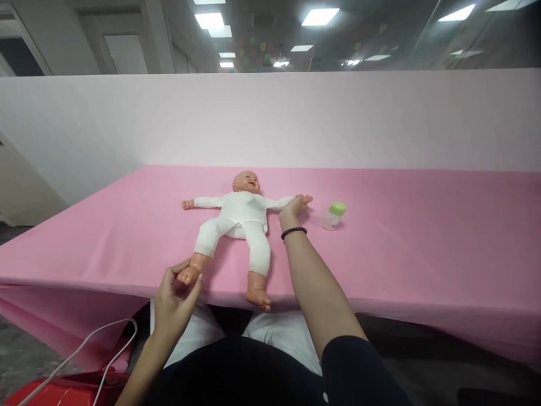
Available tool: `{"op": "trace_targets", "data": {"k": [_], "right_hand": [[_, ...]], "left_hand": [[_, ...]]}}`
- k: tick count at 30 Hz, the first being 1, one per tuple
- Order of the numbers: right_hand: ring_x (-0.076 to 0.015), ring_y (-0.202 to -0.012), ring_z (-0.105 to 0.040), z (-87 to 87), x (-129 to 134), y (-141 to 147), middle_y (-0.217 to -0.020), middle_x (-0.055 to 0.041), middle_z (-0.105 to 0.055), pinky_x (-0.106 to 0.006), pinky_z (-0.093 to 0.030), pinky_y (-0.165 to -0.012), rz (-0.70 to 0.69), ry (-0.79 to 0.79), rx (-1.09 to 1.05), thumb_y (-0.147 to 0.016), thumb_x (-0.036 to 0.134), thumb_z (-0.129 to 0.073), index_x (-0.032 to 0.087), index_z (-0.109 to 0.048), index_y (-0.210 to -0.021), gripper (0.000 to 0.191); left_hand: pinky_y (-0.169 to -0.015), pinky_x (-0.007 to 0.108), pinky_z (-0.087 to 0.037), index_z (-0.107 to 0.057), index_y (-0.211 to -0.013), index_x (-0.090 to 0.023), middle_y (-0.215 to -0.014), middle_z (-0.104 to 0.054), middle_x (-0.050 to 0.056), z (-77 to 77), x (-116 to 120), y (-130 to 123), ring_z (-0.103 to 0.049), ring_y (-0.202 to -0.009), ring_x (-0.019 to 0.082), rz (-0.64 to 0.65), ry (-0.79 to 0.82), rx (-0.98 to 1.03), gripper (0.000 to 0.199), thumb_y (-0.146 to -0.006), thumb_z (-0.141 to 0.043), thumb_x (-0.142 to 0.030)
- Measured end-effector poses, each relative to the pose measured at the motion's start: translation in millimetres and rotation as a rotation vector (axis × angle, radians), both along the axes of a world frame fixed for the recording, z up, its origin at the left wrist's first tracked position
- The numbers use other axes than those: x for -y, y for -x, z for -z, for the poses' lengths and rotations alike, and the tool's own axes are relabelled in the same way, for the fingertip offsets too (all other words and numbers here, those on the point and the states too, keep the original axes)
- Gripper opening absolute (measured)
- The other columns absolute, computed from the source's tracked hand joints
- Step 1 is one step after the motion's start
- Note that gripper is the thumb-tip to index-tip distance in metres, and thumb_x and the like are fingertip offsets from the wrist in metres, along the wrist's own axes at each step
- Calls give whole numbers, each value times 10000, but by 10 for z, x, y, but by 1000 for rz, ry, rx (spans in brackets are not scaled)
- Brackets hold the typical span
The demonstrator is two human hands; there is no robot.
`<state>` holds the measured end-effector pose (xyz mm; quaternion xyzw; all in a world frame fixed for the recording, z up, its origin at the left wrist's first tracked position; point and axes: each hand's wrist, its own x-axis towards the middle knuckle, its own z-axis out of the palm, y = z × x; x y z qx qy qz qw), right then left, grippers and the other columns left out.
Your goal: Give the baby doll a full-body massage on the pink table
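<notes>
A baby doll in a white cloth suit lies on its back on the pink tablecloth, its head toward the wall and arms spread. My left hand grips the doll's bare foot at the table's front edge, with thumb and fingers on either side of it. Around the doll's forearm on the right side, just below its hand, my right hand is closed; its fingers are partly hidden. The doll's other leg lies straight toward me, its foot near the edge. A small clear bottle with a green cap stands right of my right hand.
A white partition rises behind the table, with glass above it. At the lower left, a white cable loops over a red object below table height. The cloth hangs down over the table's front edge.
</notes>
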<state>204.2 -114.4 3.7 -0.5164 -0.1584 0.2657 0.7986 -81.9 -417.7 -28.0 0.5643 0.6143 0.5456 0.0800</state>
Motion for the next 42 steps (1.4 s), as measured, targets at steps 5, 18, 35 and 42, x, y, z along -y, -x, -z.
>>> {"op": "trace_targets", "data": {"k": [5, 18, 35, 42], "right_hand": [[-209, -1411, -552, -206, 106, 238, -1518, -156, -549, -444, -423, -1203, 31, -265, 363, -881, 220, -413, 163, -454, -1447, 571], [-358, -1242, -639, -50, 259, 602, -1337, -169, -706, -555, -485, -1066, -477, -313, 1540, -873, 187, -595, 190, -650, -1319, 450], [-223, -1370, -586, -15, -110, 246, -1510, -197, -531, -471, -468, -1166, -11, -229, 290, -908, 239, -420, 168, -453, -1335, 433], [-300, -1428, -558, 408, -308, -140, -1526, -277, -475, -566, -493, -1135, 8, -18, 187, -956, 248, -265, 146, -411, -1465, 540]], "left_hand": [[-933, 387, -589, -636, -1162, -210, -1152, -750, 94, -270, -275, -68, -728, -1079, 254, 11, -64, -8, 374, -878, -722, -438], [-886, 440, -546, -522, -1177, -217, -1173, -723, 130, -689, -1362, -357, -713, -1063, 307, 227, -22, -238, 269, -935, -575, -320], [-953, 384, -565, -577, -1231, -220, -1208, -708, 108, -299, -484, -76, -701, -1111, 250, 90, -50, -8, 393, -932, -662, -459], [-987, 397, -563, -571, -1253, -216, -1224, -704, 112, -229, -460, -57, -699, -1138, 253, 87, -45, 35, 424, -927, -674, -468]]}}
